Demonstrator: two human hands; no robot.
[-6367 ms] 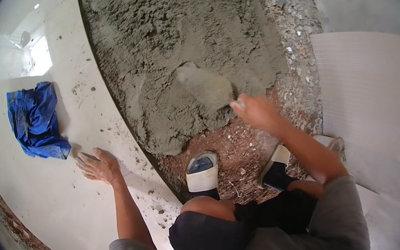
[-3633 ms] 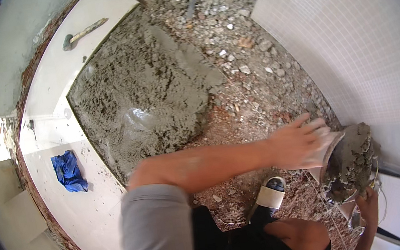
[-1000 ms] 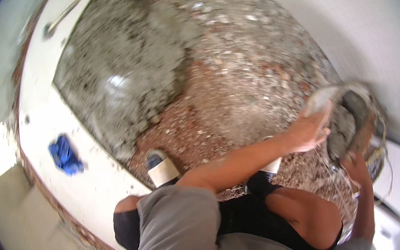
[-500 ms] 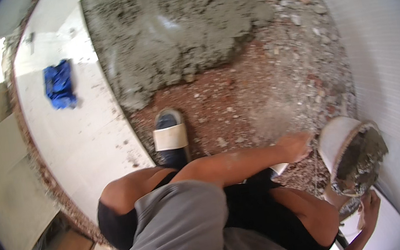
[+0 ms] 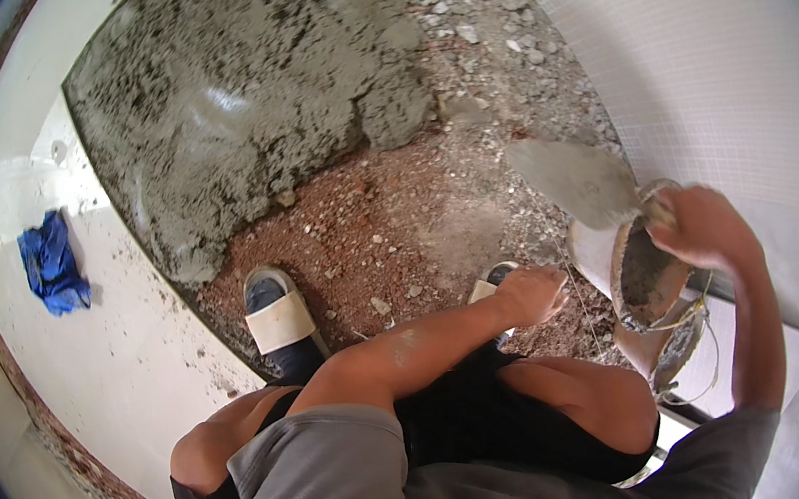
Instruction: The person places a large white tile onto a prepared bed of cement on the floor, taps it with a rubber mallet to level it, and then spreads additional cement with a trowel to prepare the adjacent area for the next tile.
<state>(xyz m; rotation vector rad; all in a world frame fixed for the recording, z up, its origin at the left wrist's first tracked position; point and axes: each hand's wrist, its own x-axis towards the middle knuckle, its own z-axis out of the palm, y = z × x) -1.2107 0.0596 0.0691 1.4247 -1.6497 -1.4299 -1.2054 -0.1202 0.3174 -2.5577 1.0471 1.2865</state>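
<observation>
My right hand (image 5: 709,227) is closed round the handle of a trowel (image 5: 567,179). Its grey, mortar-smeared blade points to the far left, above the rim of a bucket (image 5: 598,254). This pale bucket is tilted, with grey mortar (image 5: 647,275) inside. My left hand (image 5: 532,295) hangs over the rubble just left of the bucket, fingers curled in and nothing visible in them. Beyond my feet, a thick bed of wet mortar (image 5: 238,99) covers the far floor, its near edge ragged.
A second mortar-stained container (image 5: 674,355) with a thin wire handle stands just nearer than the bucket. Reddish rubble (image 5: 366,224) lies around my sandals (image 5: 280,323). White tiles (image 5: 122,286) run along the left, with a crumpled blue bag (image 5: 53,263) on them. A tiled wall (image 5: 688,60) rises at right.
My right hand has come up from below the bucket and now holds the trowel above its rim. The view has shifted right, and the bucket's opening shows less mortar.
</observation>
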